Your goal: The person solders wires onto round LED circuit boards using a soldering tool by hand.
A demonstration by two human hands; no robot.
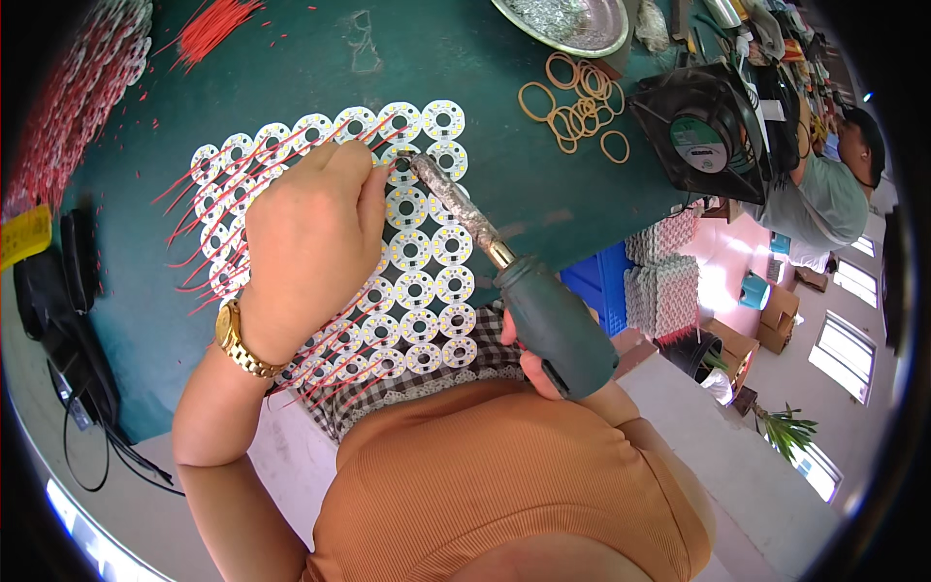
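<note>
A panel of round white LED circuit boards point(411, 249) lies on the green table, many boards with thin red wires point(189, 238) trailing left. My left hand point(315, 238), with a gold watch point(233, 339) on its wrist, rests over the panel. Its fingers are pinched on a red wire, mostly hidden behind them, at a board in the second row. My right hand point(535, 367) grips the dark green handle of a soldering iron point(543, 315). The iron's tip touches or hovers just above that same board, beside my left fingertips; which one I cannot tell.
Loose red wires point(215, 31) lie at the far left, by stacked finished boards point(73, 116). Rubber bands point(582, 102), a metal bowl point(572, 24) and a black fan point(700, 131) are at the far right. A black pouch with cables point(63, 320) sits left. Another person point(815, 204) works beyond.
</note>
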